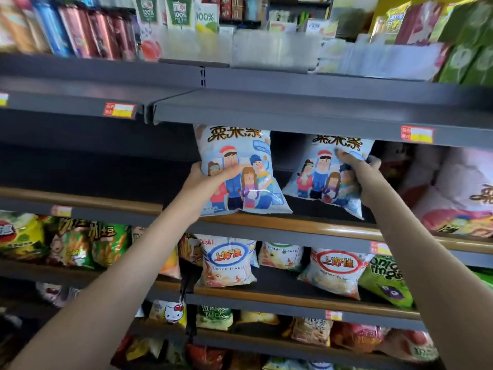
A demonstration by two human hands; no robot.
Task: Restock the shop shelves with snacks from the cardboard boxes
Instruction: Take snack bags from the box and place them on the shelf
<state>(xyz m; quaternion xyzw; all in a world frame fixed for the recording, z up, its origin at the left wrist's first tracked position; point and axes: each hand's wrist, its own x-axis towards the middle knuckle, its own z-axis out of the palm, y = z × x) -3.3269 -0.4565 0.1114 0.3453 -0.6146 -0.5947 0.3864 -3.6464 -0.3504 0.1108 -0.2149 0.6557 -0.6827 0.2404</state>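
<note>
Grey metal shelving [293,108], wood-trimmed edges [333,229]

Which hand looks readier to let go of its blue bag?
Probably the left hand: its blue bag stands upright at the shelf rim, while the right hand grips a tilted bag.

Juice cartons [179,12] up top, pink canisters [80,33] beside them, red-yellow price label [119,110]

The pink bag [464,188] runs off the right edge; top-shelf cartons [179,12] are blurred.
</note>
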